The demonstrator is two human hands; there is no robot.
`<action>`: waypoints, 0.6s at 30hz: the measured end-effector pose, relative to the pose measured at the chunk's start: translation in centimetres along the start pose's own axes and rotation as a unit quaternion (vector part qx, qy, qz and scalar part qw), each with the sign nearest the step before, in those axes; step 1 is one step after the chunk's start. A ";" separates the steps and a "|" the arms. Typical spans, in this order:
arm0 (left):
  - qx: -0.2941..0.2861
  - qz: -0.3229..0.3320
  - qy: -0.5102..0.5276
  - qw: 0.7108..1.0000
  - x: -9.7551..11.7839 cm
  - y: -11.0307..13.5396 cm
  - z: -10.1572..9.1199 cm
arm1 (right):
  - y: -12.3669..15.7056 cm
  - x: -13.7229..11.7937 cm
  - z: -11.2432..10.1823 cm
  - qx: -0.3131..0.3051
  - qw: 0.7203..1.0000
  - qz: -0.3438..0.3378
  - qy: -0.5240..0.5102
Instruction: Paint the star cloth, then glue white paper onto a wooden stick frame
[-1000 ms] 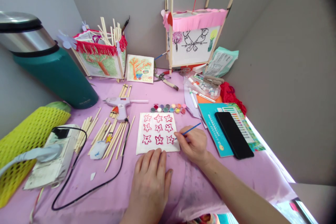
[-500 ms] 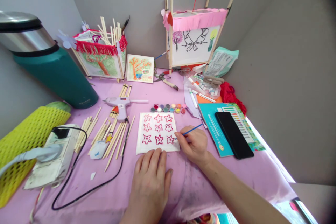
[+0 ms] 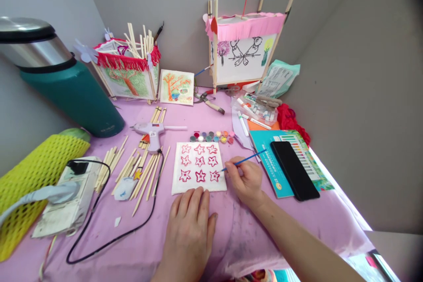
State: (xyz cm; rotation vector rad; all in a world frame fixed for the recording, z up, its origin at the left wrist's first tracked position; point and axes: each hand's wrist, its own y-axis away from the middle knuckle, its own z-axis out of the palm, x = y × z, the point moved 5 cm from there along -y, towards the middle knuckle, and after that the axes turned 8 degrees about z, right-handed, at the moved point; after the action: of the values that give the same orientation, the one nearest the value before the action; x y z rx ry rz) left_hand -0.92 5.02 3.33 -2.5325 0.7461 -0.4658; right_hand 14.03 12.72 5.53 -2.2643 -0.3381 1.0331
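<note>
A white square panel (image 3: 177, 185) lies flat on the table, painted with rows of red star-shaped outlines. My left hand (image 3: 189, 224) rests palm down, its fingers stretched out and their tips at the panel's lower edge. My right hand (image 3: 246, 181) is closed round a thin blue paintbrush (image 3: 248, 157) at the panel's right side. The brush tip points left, close to the lower right star; whether it touches the surface I cannot tell. Small round paint pots (image 3: 211, 136) in several colours stand just behind the panel.
Left of the panel lie a glue gun (image 3: 152, 131), loose wooden sticks (image 3: 145, 180) and a power strip (image 3: 71, 205) with a black cord. A teal bottle (image 3: 72, 92) stands at far left. A phone (image 3: 295, 171) lies on a booklet at right. Paper lanterns (image 3: 246, 59) stand behind.
My right hand has shifted slightly right, and the paintbrush has tilted lower, its tip drawing back from the lower right star. My left hand stays in place.
</note>
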 end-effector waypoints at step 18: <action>0.098 -0.011 0.167 0.981 -0.5 0.8 -2.2 | -0.8 1.9 -0.7 -0.004 0.971 0.131 -0.200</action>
State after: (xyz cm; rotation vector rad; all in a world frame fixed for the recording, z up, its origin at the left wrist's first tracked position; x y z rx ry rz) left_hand -2.61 4.00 4.67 -2.3068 0.7492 -0.9397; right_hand 15.82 13.93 5.30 -2.1353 -0.2097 1.6332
